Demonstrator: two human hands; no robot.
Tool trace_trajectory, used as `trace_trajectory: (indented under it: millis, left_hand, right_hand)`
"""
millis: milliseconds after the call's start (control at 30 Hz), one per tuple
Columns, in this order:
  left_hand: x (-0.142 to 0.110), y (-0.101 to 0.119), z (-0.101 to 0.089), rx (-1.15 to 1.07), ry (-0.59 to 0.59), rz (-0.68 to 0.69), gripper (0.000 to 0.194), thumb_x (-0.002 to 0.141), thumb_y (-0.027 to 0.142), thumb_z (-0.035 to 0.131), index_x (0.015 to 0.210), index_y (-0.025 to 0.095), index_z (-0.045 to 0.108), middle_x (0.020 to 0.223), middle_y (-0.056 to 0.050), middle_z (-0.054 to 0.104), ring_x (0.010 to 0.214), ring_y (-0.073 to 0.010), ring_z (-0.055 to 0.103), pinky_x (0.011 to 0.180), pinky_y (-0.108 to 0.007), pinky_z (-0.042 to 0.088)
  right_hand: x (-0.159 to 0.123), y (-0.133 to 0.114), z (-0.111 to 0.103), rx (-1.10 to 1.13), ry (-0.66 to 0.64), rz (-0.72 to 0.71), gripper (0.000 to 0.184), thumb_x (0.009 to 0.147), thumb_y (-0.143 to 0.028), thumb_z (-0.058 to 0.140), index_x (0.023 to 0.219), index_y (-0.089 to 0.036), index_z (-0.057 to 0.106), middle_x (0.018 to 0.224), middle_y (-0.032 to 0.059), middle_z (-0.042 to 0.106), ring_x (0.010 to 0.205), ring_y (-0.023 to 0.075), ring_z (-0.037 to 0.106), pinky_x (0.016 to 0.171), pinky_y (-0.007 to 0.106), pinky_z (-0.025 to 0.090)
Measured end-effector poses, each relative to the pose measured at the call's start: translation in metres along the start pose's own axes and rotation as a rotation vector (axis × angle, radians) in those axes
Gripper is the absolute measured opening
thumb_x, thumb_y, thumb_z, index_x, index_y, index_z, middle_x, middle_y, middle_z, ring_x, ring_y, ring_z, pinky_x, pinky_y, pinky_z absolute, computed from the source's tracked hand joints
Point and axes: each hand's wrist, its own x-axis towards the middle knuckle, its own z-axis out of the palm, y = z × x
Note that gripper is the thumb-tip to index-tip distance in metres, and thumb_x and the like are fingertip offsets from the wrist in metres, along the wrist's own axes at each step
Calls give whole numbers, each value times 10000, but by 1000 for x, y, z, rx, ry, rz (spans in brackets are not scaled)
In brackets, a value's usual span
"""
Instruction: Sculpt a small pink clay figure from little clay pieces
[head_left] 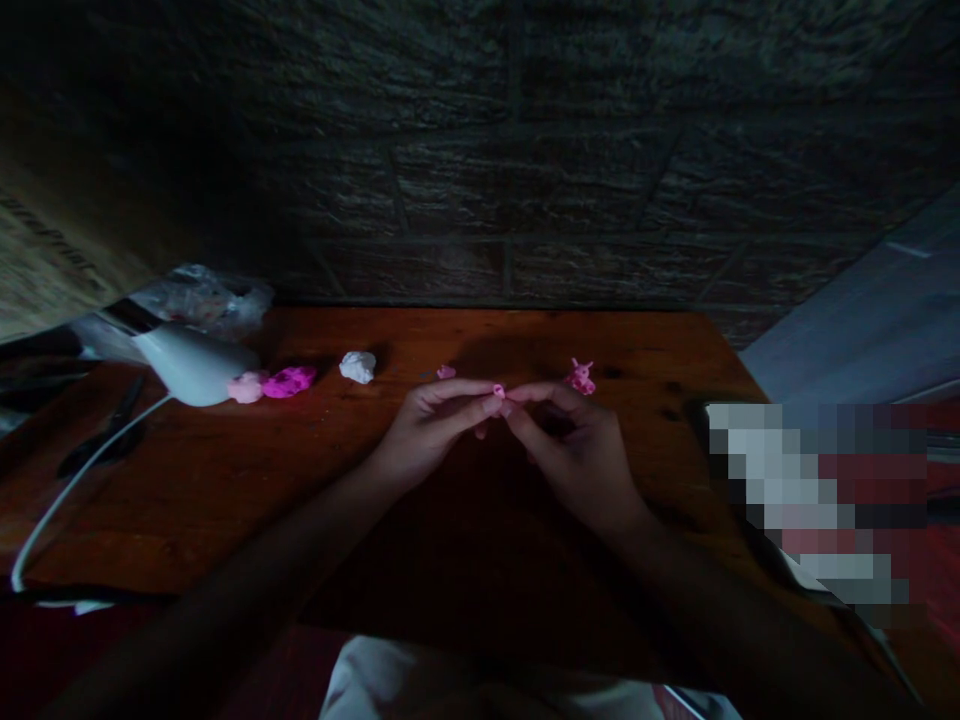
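Note:
My left hand (435, 425) and my right hand (577, 450) meet over the middle of the wooden table. A small pink piece of clay (499, 391) is pinched between the thumbs and forefingers of both. Just beyond the fingers lies another little pink clay bit (446, 371). Behind my right hand stands a small pink clay figure (581, 376) with thin points sticking up. To the left are a white clay lump (358, 367), a bright magenta lump (289, 381) and a pale pink lump (246, 387).
A white lamp-like object (199, 365) with a white cable (90, 490) stands at the left, near dark scissors (112, 430) and crumpled clear plastic (217, 300). A cardboard box (67, 220) overhangs there. Behind the table (247, 500) rises a stone-patterned wall (450, 200). A blurred-out object (795, 490) lies right.

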Motion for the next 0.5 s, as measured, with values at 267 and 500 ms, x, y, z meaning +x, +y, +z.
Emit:
trace_trajectory:
  millis: [267,500]
  left_hand:
    - [0,-1,0,35,1,-42,197,767,364,808,922,242,799,833,-35,750,716,-122,631,572,-224,501]
    - [0,-1,0,-81,-7,-74,206,732,345,839,904,237,804,830,-25,746,719,-108,621,587,-212,482]
  right_hand:
    - [2,-2,0,33,12,32,92,862,-278,694,924,-230,742,815,19,766,686,162,695,553,270,538]
    - [3,-2,-1,21,14,11,91,855,-280,713,920,-229,752,822,22,763,578,130,638,466,239,479]
